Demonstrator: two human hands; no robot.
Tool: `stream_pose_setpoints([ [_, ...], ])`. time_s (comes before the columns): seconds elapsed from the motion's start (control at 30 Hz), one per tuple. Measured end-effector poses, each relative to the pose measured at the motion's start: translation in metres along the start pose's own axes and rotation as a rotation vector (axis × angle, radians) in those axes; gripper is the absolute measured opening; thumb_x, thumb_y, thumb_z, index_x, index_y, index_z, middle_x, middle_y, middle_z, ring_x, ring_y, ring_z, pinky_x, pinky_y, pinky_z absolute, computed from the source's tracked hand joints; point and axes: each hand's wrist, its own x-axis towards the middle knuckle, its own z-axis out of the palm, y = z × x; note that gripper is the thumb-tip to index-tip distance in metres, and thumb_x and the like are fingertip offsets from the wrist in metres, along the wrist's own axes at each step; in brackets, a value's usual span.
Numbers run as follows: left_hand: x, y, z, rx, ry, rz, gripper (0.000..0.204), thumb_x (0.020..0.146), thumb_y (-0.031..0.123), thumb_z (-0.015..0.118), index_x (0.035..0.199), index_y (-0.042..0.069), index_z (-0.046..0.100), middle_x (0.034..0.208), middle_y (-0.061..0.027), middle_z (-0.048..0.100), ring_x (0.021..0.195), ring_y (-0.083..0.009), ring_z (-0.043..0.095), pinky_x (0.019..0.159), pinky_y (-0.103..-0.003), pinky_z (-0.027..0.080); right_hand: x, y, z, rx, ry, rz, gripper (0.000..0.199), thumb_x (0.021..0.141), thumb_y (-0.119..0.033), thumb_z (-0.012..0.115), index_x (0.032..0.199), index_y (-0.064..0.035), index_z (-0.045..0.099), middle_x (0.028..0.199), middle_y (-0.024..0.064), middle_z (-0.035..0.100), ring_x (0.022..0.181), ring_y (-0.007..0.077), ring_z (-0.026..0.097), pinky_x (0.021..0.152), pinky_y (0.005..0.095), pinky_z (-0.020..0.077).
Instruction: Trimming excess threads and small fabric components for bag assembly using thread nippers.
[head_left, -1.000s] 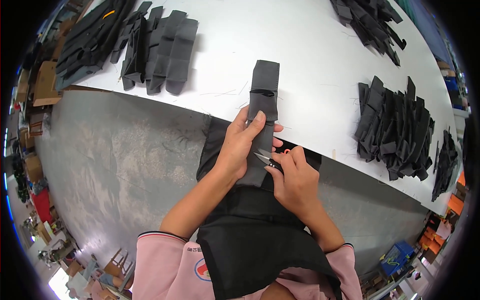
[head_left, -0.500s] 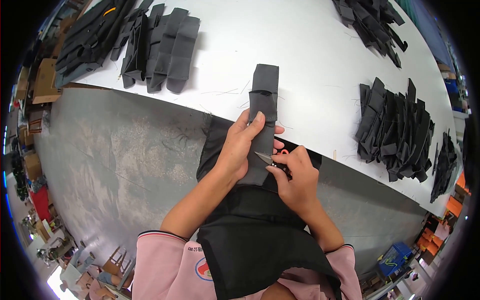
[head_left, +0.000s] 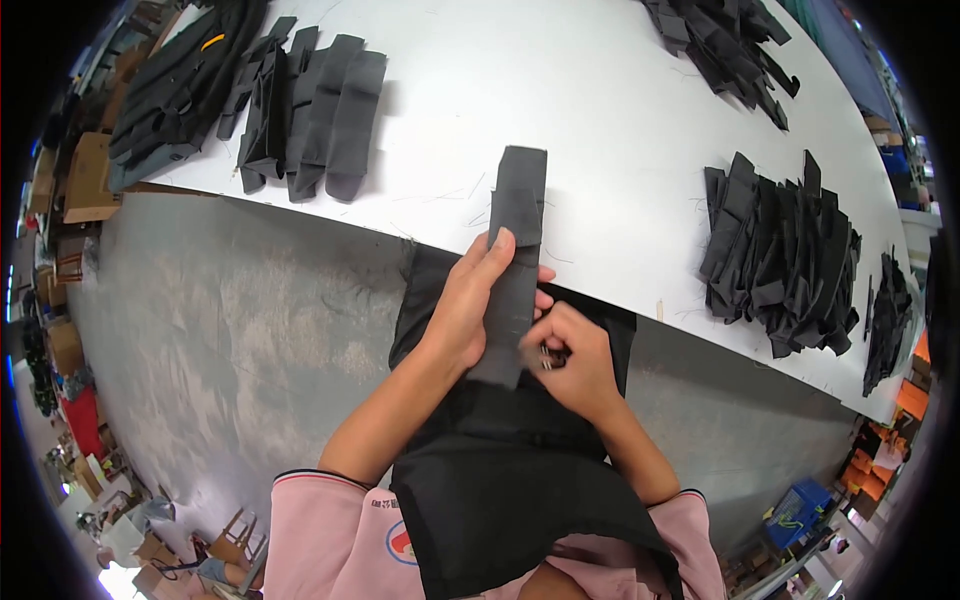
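Note:
A long strip of folded black fabric (head_left: 518, 195) lies over the table's near edge, its far part on the white tabletop and its near end above my dark apron. My left hand (head_left: 462, 305) is closed on the strip's left side, thumb on top and fingertips showing beyond the right edge. Beside the strip's near right edge, my right hand (head_left: 582, 362) is curled around small thread snips (head_left: 552, 356). Motion blurs its fingertips, and most of the snips are hidden inside the fist.
The white table (head_left: 600, 190) carries a row of black fabric pieces (head_left: 350, 125) and a black bag (head_left: 185, 90) at left. Two heaps of black strips (head_left: 785, 260) (head_left: 725, 50) lie at right. Loose threads are scattered nearby. A blue crate (head_left: 797, 512) stands on the floor.
My right hand has curled inward, drawing the snips' blades off the strip into the fist. The strip and my left hand have shifted slightly nearer, and the strip's raised fold now lies flatter.

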Motion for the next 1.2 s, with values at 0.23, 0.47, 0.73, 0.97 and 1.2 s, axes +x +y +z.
stream_pose_setpoints([
  [0.23,-0.013,-0.013,-0.004,0.152,-0.08,-0.038,0.061,0.096,0.016,0.042,0.146,0.01,0.009,0.102,-0.0145,0.057,0.077,-0.0191,0.062,0.069,-0.032,0.052,0.011,0.007,-0.009,0.002,0.159,0.011,0.036,0.07,0.011,0.057,0.101,-0.0051,0.064,0.077,0.0055,0.059,0.062,0.0124,0.062,0.056,0.0252,0.0505],
  [0.47,-0.03,-0.019,0.006,0.287,-0.116,0.052,0.064,0.091,0.003,0.039,0.144,0.01,0.005,0.109,-0.0179,0.055,0.071,-0.0204,0.062,0.068,-0.031,0.051,0.027,0.031,-0.011,-0.268,0.351,-0.182,0.026,0.068,0.009,0.061,0.092,-0.0014,0.058,0.077,0.0077,0.048,0.059,0.0176,0.057,0.05,0.0292,0.0466],
  [0.73,-0.032,-0.027,-0.002,0.293,-0.09,0.036,0.057,0.087,-0.002,0.05,0.131,0.006,0.015,0.103,-0.0162,0.058,0.07,-0.0193,0.062,0.067,-0.03,0.051,0.014,0.016,-0.014,-0.134,0.226,-0.081,0.017,0.075,0.0,0.068,0.088,-0.0009,0.056,0.08,0.0075,0.047,0.062,0.0175,0.053,0.053,0.0293,0.0465],
  [0.97,-0.034,-0.032,-0.002,0.452,-0.163,0.197,0.06,0.086,0.002,0.058,0.129,0.007,0.017,0.101,-0.0181,0.058,0.07,-0.02,0.063,0.065,-0.031,0.053,0.015,0.013,-0.009,-0.268,0.359,-0.209,0.017,0.075,0.005,0.062,0.089,-0.0031,0.056,0.082,0.0097,0.048,0.063,0.0208,0.056,0.054,0.0317,0.0464],
  [1.2,-0.037,-0.034,-0.014,0.272,-0.267,-0.066,0.045,0.088,0.008,0.059,0.119,0.004,0.027,0.118,-0.0216,0.055,0.077,-0.0225,0.063,0.07,-0.033,0.053,0.032,0.019,-0.023,0.286,0.444,0.114,0.01,0.088,-0.007,0.057,0.084,-0.0047,0.048,0.066,0.0015,0.046,0.057,0.0098,0.042,0.05,0.0249,0.0349],
])
